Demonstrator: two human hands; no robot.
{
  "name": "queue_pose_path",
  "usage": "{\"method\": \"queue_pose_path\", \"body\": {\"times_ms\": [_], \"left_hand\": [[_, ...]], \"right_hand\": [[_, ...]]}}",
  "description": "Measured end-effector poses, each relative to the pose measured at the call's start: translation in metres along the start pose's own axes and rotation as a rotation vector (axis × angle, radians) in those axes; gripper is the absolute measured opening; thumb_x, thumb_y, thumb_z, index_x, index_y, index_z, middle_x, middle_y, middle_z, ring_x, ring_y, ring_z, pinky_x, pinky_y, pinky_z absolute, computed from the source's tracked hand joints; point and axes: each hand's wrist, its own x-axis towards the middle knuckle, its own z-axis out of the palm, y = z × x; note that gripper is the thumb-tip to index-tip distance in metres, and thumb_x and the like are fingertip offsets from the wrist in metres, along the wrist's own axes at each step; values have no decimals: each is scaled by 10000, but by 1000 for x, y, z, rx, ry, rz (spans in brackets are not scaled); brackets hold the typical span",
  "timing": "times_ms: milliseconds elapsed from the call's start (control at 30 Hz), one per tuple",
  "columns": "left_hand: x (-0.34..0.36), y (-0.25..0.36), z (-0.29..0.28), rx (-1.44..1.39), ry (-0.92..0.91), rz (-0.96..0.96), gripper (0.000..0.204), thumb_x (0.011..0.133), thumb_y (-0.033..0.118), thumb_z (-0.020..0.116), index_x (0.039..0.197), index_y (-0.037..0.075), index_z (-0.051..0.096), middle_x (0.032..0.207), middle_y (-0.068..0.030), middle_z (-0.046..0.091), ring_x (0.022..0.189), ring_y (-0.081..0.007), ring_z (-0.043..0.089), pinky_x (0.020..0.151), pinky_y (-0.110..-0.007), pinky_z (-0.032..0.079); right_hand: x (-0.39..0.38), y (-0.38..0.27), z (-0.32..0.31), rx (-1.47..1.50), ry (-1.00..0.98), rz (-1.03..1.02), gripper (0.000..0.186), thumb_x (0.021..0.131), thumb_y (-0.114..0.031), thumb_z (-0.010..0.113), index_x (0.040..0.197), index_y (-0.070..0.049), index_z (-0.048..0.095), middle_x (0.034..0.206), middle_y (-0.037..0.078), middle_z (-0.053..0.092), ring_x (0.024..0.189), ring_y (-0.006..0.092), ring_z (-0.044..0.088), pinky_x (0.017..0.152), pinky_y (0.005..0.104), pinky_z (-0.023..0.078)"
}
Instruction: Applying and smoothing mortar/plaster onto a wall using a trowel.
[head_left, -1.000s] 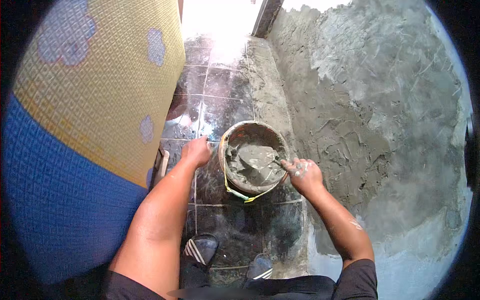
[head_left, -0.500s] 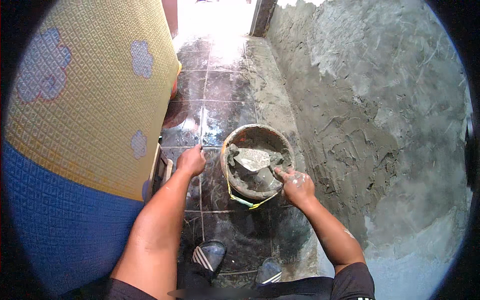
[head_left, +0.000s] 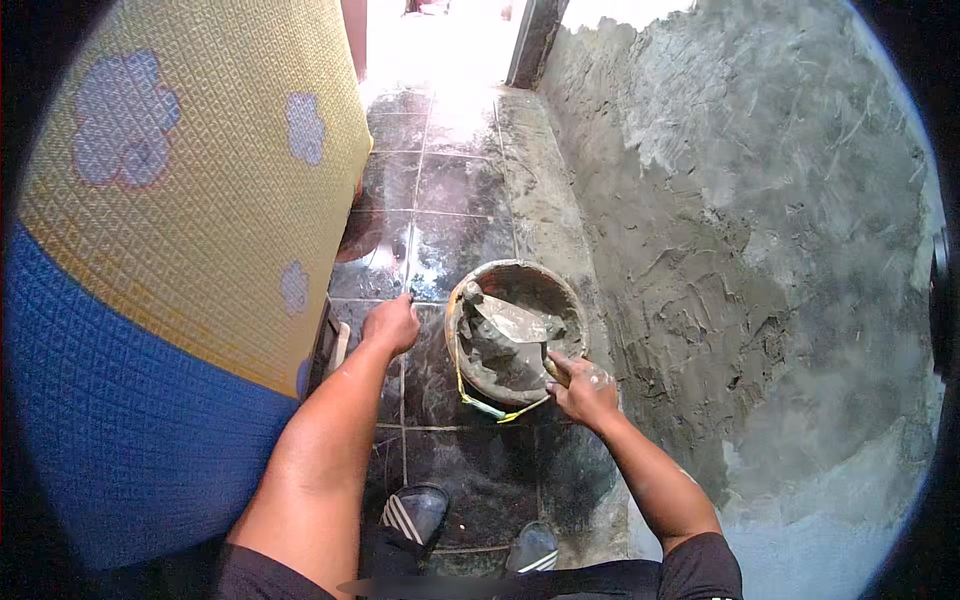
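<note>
My right hand [head_left: 585, 390] is closed round the handle of a trowel [head_left: 510, 322], whose mortar-smeared blade is inside a round bucket [head_left: 577, 315]. Wet grey mortar [head_left: 500, 362] lies in the bucket, under and around the blade. The bucket's yellow handle hangs down at the near side. My left hand [head_left: 392, 323] is held to the left of the bucket with its fingers curled; I cannot make out whether anything is in them.
A padded yellow-and-blue panel [head_left: 200, 180] stands along the left. On the right is a wall [head_left: 760, 280] with rough grey plaster. Dark floor tiles [head_left: 455, 180] lead to a bright doorway [head_left: 435, 40]. My sandalled feet [head_left: 420, 510] are at the bottom.
The trowel blade has moved toward the far left side of the bucket, and my right hand has dropped lower with it. The bucket appears lower in the picture. My left hand stays curled.
</note>
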Motion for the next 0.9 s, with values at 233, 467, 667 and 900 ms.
{"method": "queue_pose_path", "body": {"times_ms": [233,467,667,900], "left_hand": [[3,-3,1,-11,2,-3,370,959,276,468,1239,72,600,1141,-256,664,1093,-413,630,948,-519,476],[7,-4,-2,-15,78,55,353,961,260,479,1218,60,615,1129,-257,665,1070,-417,630,927,-519,478],[11,4,-3,18,65,85,370,981,273,465,1252,65,605,1149,-249,664,1093,-404,627,932,-507,482],[-3,25,-18,22,82,90,359,980,270,465,1237,67,611,1153,-238,666,1089,-407,628,926,-503,490]], "right_hand": [[-22,23,8,141,129,46,534,860,-335,707,1365,-215,580,1167,133,655,1106,340,618,936,441,497],[-92,53,-15,158,375,31,474,827,-285,742,1257,-111,644,959,175,663,901,380,651,799,437,519],[-186,77,-25,289,585,276,464,800,-193,761,1182,42,646,1028,228,692,942,366,679,846,380,518],[-229,109,-20,453,655,508,639,801,-219,805,1320,66,567,1196,239,670,1095,283,653,973,357,474]]}}
